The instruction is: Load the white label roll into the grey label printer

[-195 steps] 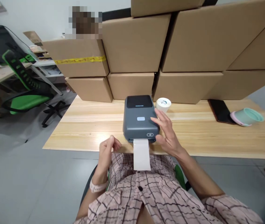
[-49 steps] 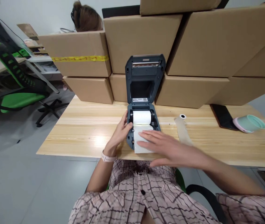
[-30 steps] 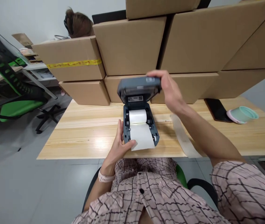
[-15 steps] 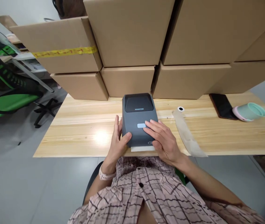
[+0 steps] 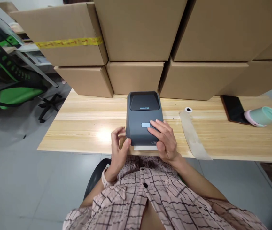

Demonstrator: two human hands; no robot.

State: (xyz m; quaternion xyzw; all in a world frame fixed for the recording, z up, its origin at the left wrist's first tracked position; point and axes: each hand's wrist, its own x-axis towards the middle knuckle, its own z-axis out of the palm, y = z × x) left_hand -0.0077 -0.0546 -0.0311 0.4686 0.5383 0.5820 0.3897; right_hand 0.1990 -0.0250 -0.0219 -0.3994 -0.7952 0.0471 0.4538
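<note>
One printer near the table's front edge
Left hand loosely curled, right hand spread on top, we'd best press evenly.

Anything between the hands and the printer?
Nothing visible. The right hand rests on the printer; the left hand has its thumb at the front left corner. The loose strip lies to the right, not between.

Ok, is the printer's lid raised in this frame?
No, the lid of the grey printer is down, with the right hand resting on it and white paper showing at the front edge.
</note>
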